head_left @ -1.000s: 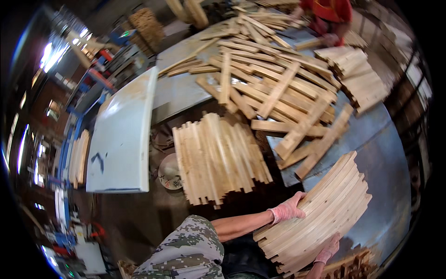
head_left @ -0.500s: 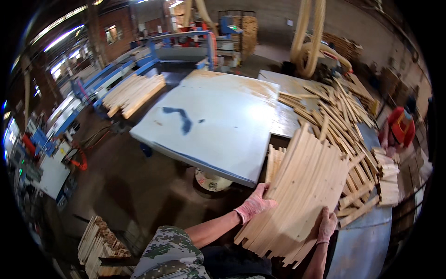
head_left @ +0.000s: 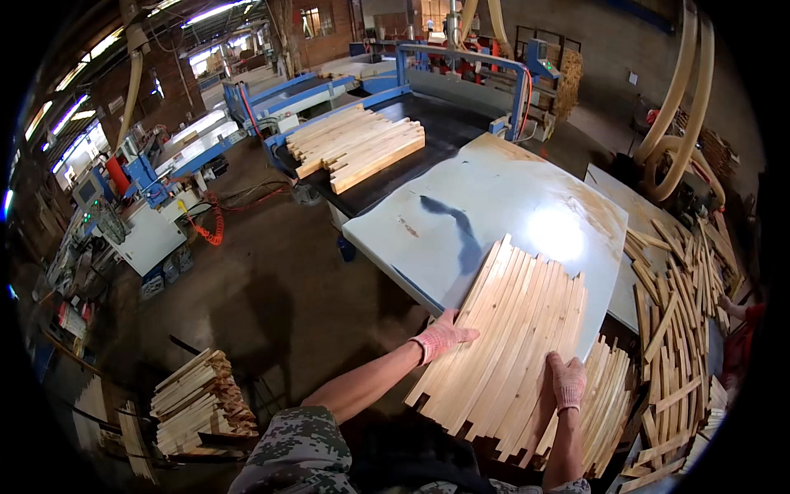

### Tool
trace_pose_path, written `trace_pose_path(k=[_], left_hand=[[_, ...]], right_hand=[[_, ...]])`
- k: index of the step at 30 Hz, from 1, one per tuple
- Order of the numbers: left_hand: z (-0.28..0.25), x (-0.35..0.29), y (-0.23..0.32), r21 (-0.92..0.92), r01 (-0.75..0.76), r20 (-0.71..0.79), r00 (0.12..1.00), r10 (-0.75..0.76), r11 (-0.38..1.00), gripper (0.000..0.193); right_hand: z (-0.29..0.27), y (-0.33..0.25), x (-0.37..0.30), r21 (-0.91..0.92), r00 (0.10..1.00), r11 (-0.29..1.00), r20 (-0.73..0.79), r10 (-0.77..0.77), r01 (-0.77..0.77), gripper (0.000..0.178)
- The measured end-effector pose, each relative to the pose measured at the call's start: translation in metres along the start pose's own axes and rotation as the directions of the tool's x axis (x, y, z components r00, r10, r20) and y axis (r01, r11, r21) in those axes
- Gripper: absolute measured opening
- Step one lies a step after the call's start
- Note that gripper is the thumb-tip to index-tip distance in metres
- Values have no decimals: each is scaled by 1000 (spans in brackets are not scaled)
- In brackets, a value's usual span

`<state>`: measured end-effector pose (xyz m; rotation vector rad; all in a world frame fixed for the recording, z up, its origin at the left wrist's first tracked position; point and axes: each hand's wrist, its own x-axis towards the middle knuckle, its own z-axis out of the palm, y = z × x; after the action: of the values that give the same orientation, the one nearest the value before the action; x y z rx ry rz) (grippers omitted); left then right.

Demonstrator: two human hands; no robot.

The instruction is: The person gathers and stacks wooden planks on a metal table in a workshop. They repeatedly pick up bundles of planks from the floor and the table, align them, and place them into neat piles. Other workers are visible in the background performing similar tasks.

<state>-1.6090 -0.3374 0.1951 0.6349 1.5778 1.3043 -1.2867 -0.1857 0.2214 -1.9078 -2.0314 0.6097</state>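
Between my hands is a sheaf of pale wooden strips (head_left: 514, 337) lying side by side, their ends uneven. My left hand (head_left: 445, 336), in a pinkish knit glove, grips its left edge, thumb on top. On the right edge my gloved right hand (head_left: 567, 380) is closed, fingers partly hidden beneath. The far end of the strips lies over the near part of a white-topped table (head_left: 527, 189); whether it touches cannot be seen. Under and right of my right hand, more wooden strips (head_left: 605, 395) show in a stack.
Beyond the white table, a wooden strip batch (head_left: 362, 144) lies on a black conveyor bed (head_left: 395, 183) with a blue frame (head_left: 461, 51). Loose strips (head_left: 679, 313) are heaped at right, near a person's red sleeve (head_left: 745, 329). A strip stack (head_left: 202, 403) stands lower left.
My view has turned left. The held strips have moved from beside the white table to over its near part. Both hands keep their grip.
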Motion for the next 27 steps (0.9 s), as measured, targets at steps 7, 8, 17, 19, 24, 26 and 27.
trace_pose_path(k=[7,8,17,19,24,26,27], left_hand=[[-51,135,110,846,40,39,990,-136,531,108],[-58,157,127,895,54,12,989,-145,443,110],[-184,274,191,925,88,-89,996,-16,371,116],[-232,293,180,943,82,-130,983,130,323,114],[-365,356,180,977,101,-151,948,280,186,109],[-399,377,188,984,65,-109,957,267,166,101],[-423,386,188,987,17,-67,948,310,161,98]], right_hand=[[52,-77,86,9,991,997,-114,71,-70,75],[60,-91,100,18,989,996,-122,84,-83,75],[128,-302,170,174,989,976,95,113,-128,69],[152,-355,176,257,991,965,133,23,-57,65],[229,-476,192,421,971,906,192,-142,49,68],[283,-493,212,339,981,936,132,-143,91,85],[291,-519,205,301,982,949,132,-135,90,90]])
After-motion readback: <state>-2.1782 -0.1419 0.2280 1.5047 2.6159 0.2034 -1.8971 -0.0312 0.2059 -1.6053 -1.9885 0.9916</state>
